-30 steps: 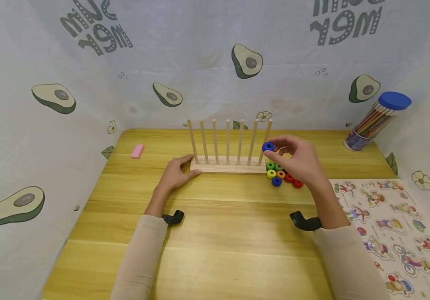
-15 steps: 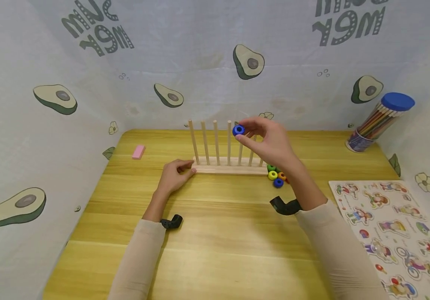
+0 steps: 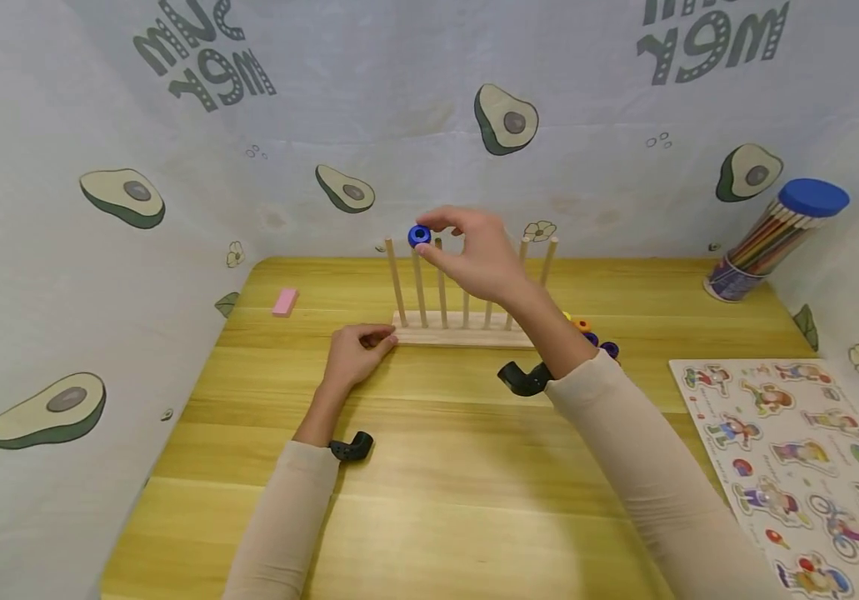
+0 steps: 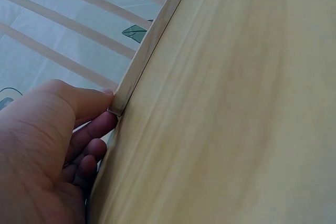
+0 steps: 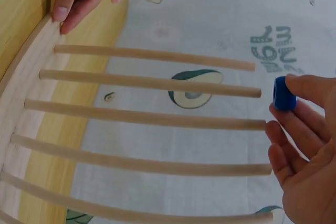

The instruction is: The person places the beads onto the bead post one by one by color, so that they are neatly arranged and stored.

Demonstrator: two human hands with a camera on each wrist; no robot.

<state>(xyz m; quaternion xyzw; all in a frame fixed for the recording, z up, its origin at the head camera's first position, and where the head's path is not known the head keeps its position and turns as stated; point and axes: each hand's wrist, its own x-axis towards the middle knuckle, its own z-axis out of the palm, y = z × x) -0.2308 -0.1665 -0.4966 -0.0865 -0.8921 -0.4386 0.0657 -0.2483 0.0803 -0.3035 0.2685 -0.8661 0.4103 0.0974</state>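
A wooden peg rack (image 3: 466, 337) with a row of upright pegs stands near the back of the table. My left hand (image 3: 352, 357) grips the left end of its base between thumb and fingers, as the left wrist view shows at the base's corner (image 4: 123, 95). Between thumb and fingertips my right hand (image 3: 477, 258) pinches a blue bead (image 5: 285, 95) with a hole through it. The bead is level with the top of the second peg (image 5: 157, 83) from the left, a small gap off its tip. The right hand and forearm hide parts of the right-hand pegs.
Several loose beads, among them an orange bead (image 3: 583, 326) and a blue bead (image 3: 610, 349), lie right of the rack, partly behind my right forearm. A pink block (image 3: 285, 302) lies back left. A pencil tub (image 3: 762, 242) stands back right, behind a picture sheet (image 3: 789, 450).
My right hand has carried the blue bead left and upward, from beside the rightmost peg to the top of the second peg from the left. My left hand stays at the rack's end.
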